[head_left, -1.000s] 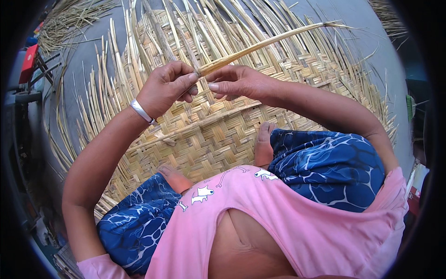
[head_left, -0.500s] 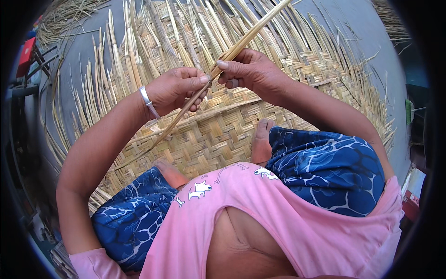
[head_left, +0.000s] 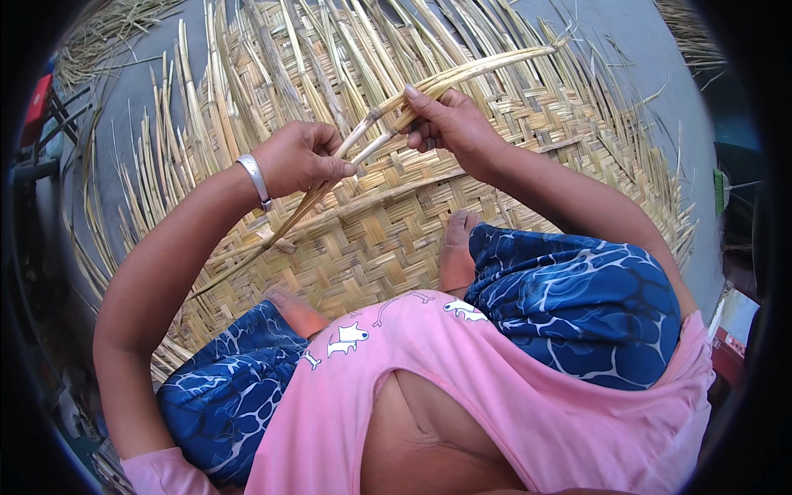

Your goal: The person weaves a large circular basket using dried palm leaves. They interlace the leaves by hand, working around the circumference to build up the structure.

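Note:
A long, pale split reed [head_left: 499,63] runs slantwise between my two hands, its ends reaching past both of them. My left hand [head_left: 299,160], with a silver bangle at the wrist, pinches its lower part. Further up, my right hand [head_left: 459,132] grips it with the thumb on top. Between the hands the reed parts into two strands with a narrow gap. Both hands are held above a woven reed mat [head_left: 400,235], whose long unwoven strips [head_left: 276,70] fan out on the far side. My bare feet rest on the mat.
Loose dry stalks [head_left: 115,37] lie in a heap on the grey floor at the far left. Another bundle of stalks [head_left: 691,33] lies at the far right. A red object [head_left: 37,111] stands at the left edge.
My left hand has slid a little down and left along the reed, and my right hand slightly up and right. The reed now shows two separated strands between them.

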